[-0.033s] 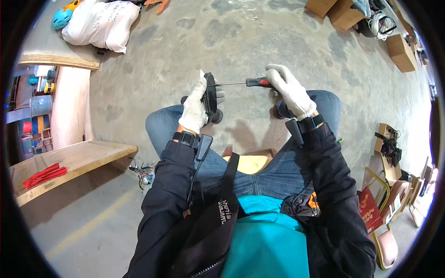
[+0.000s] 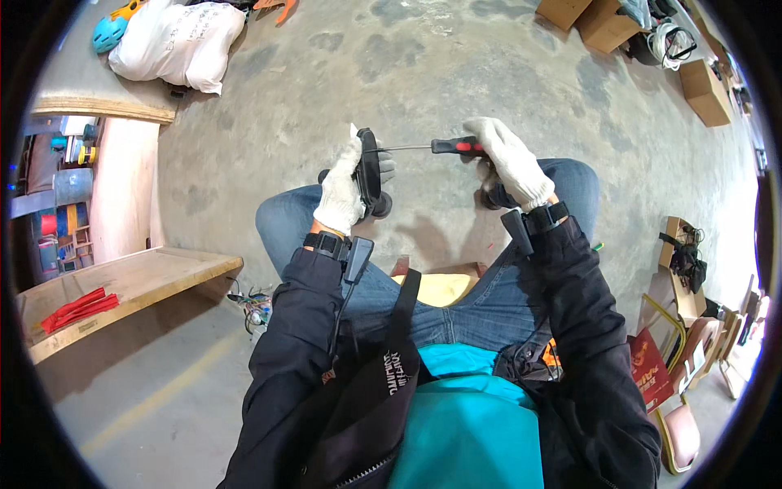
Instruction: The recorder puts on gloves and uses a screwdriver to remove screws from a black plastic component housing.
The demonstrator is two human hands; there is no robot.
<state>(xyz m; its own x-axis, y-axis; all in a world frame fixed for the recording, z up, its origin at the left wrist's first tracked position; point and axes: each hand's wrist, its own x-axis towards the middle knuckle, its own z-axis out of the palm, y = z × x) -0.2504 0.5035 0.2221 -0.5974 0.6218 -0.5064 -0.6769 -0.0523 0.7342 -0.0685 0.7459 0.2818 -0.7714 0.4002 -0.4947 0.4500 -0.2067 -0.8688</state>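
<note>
Screwdriver [image 2: 446,147] in curled right hand [image 2: 510,163]; left hand [image 2: 341,189] clasps black oval part [image 2: 370,169].

Noted grey concrete floor [image 2: 407,94], blotched darker in patches. Saw low wooden bench [image 2: 163,271] at left, pale upright panel [image 2: 130,187] beyond it, pink-seated chair [image 2: 683,433] at lower right. Caught bright glare [image 2: 762,314] along far right edge, perhaps daylight.

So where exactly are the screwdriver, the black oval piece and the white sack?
Screwdriver [image 2: 445,146]: head view, on the black part of its handle.
Black oval piece [image 2: 370,169]: head view, on the middle of its body.
White sack [image 2: 181,42]: head view, on its middle.
</note>
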